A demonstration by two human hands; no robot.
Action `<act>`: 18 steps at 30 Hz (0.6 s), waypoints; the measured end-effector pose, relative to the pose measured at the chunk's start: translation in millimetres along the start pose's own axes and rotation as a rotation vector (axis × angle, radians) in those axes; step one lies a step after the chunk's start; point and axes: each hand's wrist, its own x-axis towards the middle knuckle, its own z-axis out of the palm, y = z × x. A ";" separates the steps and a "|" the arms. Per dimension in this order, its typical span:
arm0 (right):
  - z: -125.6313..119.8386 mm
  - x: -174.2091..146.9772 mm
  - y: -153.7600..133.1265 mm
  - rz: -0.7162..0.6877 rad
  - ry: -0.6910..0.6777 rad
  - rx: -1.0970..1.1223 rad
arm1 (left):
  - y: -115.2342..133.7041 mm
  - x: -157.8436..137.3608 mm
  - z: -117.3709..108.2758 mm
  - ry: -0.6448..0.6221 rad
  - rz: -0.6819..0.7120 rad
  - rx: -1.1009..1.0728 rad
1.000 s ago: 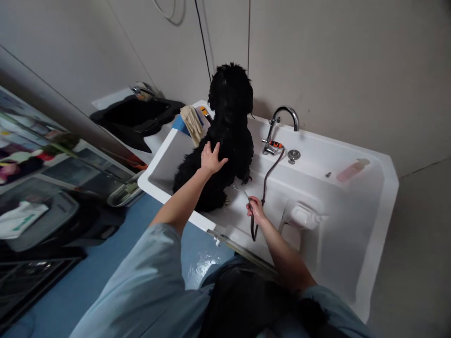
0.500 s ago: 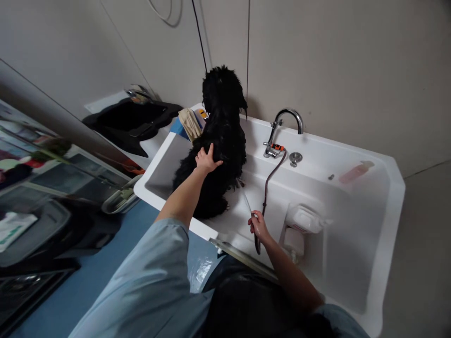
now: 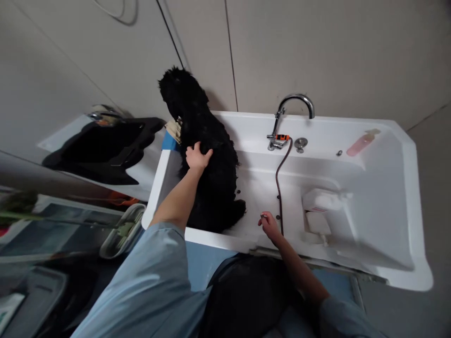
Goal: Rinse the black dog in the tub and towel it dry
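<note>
A wet black dog [image 3: 204, 159] sits in the left end of a white grooming tub [image 3: 387, 211], facing the wall. My left hand [image 3: 197, 157] rests flat on the dog's back, fingers spread into the fur. My right hand [image 3: 269, 224] is low in the tub near the front rim, closed on the end of a dark hose [image 3: 280, 188]. The hose runs up to a chrome faucet [image 3: 289, 117] at the back ledge. No water spray shows at the nozzle.
A pink bottle [image 3: 362, 142] lies on the back ledge at the right. A white pump container [image 3: 324, 202] stands inside the tub. A black basin [image 3: 105, 145] sits to the left. A metal tray [image 3: 121, 230] hangs by the tub's left corner.
The view has swung left. The dog has turned and shifted toward the tub's left end, my left hand staying on its back. My right hand dropped lower with the hose; the spray stopped.
</note>
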 end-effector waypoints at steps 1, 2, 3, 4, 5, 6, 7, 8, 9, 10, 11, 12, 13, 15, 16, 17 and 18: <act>7.0 0.1 -3.1 -0.007 0.002 0.010 | 0.6 3.0 0.2 0.000 0.007 -0.010; 13.4 0.6 -6.5 -0.016 0.000 0.023 | 1.3 4.9 1.2 -0.001 0.016 -0.016; 19.4 1.5 -10.2 -0.020 0.003 0.038 | 1.6 6.1 2.7 -0.001 0.028 -0.020; 25.1 2.9 -14.1 -0.019 0.015 0.053 | 1.1 6.8 4.4 0.000 0.043 -0.023; 30.4 4.8 -18.4 -0.013 0.029 0.068 | -0.4 7.3 6.1 0.003 0.055 -0.025; 35.5 7.4 -22.8 -0.006 0.036 0.082 | -2.8 7.8 7.4 0.011 0.064 -0.029; 40.5 10.5 -27.4 -0.002 0.035 0.095 | -6.1 8.4 8.2 0.021 0.068 -0.033; 45.3 14.0 -32.1 0.000 0.026 0.105 | -9.8 8.9 8.6 0.029 0.070 -0.040; 50.0 17.8 -36.6 0.006 0.015 0.109 | -13.5 9.3 8.7 0.037 0.065 -0.049; 54.6 21.6 -41.0 0.023 0.012 0.107 | -16.9 9.3 8.8 0.044 0.057 -0.061; 59.0 25.1 -45.2 0.051 0.019 0.102 | -19.8 8.8 9.1 0.049 0.050 -0.078; 63.1 27.9 -49.4 0.083 0.029 0.095 | -22.1 7.6 9.9 0.053 0.044 -0.100; 66.9 29.7 -53.9 0.106 0.030 0.092 | -23.9 5.4 11.5 0.059 0.042 -0.126; 73.4 30.2 -65.1 0.098 -0.014 0.108 | -26.1 -1.4 17.4 0.078 0.062 -0.181; 76.1 29.2 -72.9 0.068 -0.051 0.127 | -26.8 -5.9 21.5 0.087 0.082 -0.205; 78.6 28.0 -82.9 0.028 -0.083 0.149 | -27.4 -11.0 26.4 0.099 0.104 -0.224; 81.2 26.9 -95.1 -0.008 -0.104 0.172 | -28.1 -16.5 31.8 0.112 0.126 -0.239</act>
